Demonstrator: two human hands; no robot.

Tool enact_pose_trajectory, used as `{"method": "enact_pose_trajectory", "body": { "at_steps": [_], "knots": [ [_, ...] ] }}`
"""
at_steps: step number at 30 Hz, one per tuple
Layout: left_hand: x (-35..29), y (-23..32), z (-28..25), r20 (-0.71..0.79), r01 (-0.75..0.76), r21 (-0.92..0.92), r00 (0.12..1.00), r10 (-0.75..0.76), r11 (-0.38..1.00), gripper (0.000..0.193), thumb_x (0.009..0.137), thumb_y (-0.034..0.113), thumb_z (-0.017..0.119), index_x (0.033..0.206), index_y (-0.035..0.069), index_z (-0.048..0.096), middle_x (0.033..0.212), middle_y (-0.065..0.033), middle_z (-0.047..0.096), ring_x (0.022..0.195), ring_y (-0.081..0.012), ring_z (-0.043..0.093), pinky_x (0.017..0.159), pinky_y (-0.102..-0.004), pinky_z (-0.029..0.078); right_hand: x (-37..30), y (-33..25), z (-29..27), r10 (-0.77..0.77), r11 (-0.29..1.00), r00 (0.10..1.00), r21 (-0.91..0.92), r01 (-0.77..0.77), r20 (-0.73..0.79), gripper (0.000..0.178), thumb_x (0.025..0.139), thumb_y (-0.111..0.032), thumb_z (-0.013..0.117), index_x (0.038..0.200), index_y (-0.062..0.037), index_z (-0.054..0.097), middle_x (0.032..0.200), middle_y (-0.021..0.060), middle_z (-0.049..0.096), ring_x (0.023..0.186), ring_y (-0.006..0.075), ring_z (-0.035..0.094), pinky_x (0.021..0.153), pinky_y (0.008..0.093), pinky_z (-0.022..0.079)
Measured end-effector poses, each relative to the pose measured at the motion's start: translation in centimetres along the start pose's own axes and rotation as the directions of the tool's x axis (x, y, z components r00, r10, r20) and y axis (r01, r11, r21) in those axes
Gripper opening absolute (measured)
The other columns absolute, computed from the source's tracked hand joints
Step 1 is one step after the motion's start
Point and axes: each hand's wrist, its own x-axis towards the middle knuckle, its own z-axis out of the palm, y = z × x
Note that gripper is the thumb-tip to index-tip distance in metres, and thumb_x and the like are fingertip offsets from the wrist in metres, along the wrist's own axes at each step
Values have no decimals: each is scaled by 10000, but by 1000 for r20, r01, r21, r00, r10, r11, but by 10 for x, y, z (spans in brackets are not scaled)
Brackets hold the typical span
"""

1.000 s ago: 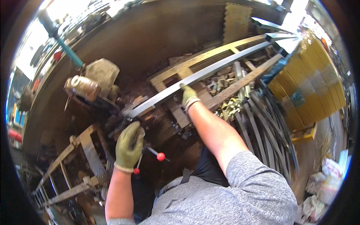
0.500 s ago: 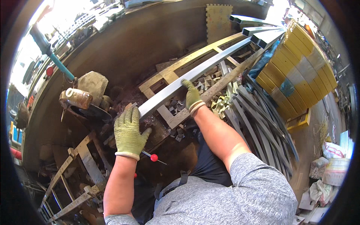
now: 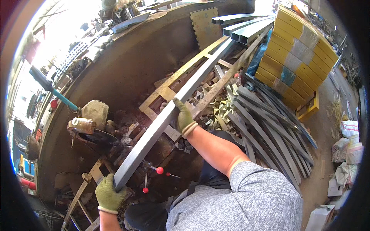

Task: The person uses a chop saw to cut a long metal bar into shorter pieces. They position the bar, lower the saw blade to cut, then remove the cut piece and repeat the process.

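A long silver square metal tube [image 3: 151,135] slants from near my body up to the far right. My left hand [image 3: 109,195], in a green glove, is closed round its near end. Farther along, my gloved right hand [image 3: 184,117] grips the same tube from its right side. The tube lies over a ladder-like yellow metal frame [image 3: 166,93]. Left of it stands a cut-off saw, with its dark disc [image 3: 99,137] partly under a guard [image 3: 95,114]. Below the tube a lever carries a red ball knob [image 3: 159,170].
Several square tubes [image 3: 246,34] rest at the far end of the frame. Short metal offcuts [image 3: 216,111] are heaped beneath. More grey tubes [image 3: 266,125] lie piled on the right, below stacked yellow slats [image 3: 296,50]. A curved brown wall [image 3: 131,54] rises behind.
The tube has been drawn toward me and to the lower left, clear of the saw area. My left hand moved down with its end; my right hand shifted left and nearer. The view turned slightly.
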Motion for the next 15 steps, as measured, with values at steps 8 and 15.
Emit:
{"method": "enact_pose_trajectory", "body": {
  "at_steps": [8,15],
  "knots": [
    [-77,-32,-22,8,90,-63,996,-90,994,725,665,301,996,1303,33,782,1101,-211,805,993,-464,802,895,-544,649,-63,39,15,235,972,965,-6,-236,119,459,1144,-370,846,1416,-24,714,1382,219,810,1337,405,786,1235,594,602],
    [-83,32,-37,89,154,-183,986,-140,971,730,826,437,1059,1350,11,780,1149,-248,842,1052,-456,839,920,-524,675,-67,18,20,82,996,997,-47,-82,10,454,1141,-453,840,1337,-54,745,1227,185,853,1180,376,838,1149,553,649]
  ]
}}
